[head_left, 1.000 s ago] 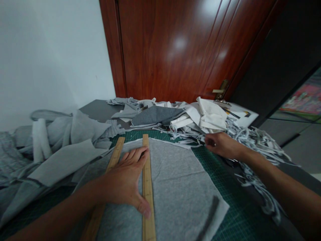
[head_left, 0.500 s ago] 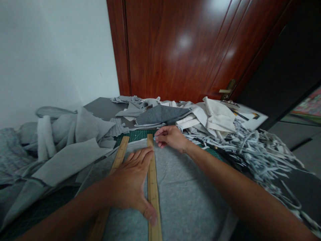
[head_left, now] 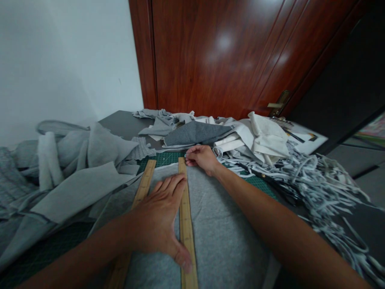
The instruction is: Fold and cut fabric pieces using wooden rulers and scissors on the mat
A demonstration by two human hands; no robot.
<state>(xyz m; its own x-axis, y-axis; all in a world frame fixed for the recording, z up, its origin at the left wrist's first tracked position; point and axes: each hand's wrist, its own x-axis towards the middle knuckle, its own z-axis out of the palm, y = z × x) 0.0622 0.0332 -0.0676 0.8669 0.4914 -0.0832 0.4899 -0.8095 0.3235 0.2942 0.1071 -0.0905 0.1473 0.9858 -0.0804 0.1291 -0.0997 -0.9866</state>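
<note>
Grey fabric (head_left: 219,224) lies flat over a green cutting mat (head_left: 164,159). Two wooden rulers rest on it lengthwise, a right one (head_left: 185,216) and a left one (head_left: 144,184). My left hand (head_left: 162,216) is spread between them, its fingertips and thumb touching the right ruler and its palm side over the left one. At the far end of the right ruler, my right hand (head_left: 201,157) is closed with its fingertips together by the fabric's far edge. What those fingertips pinch is too small to make out.
Grey fabric pieces (head_left: 81,188) are heaped on the left. Along the back lie a dark grey piece (head_left: 195,133) and a cream cloth (head_left: 267,136). Thin fabric strips (head_left: 315,192) pile up on the right, beside black-handled scissors (head_left: 282,188). A wooden door (head_left: 216,60) stands behind.
My right hand has shifted slightly up and closer to the right ruler's far end, its fingers now tucked beside it. The view has moved a little; my left hand stays spread on the rulers.
</note>
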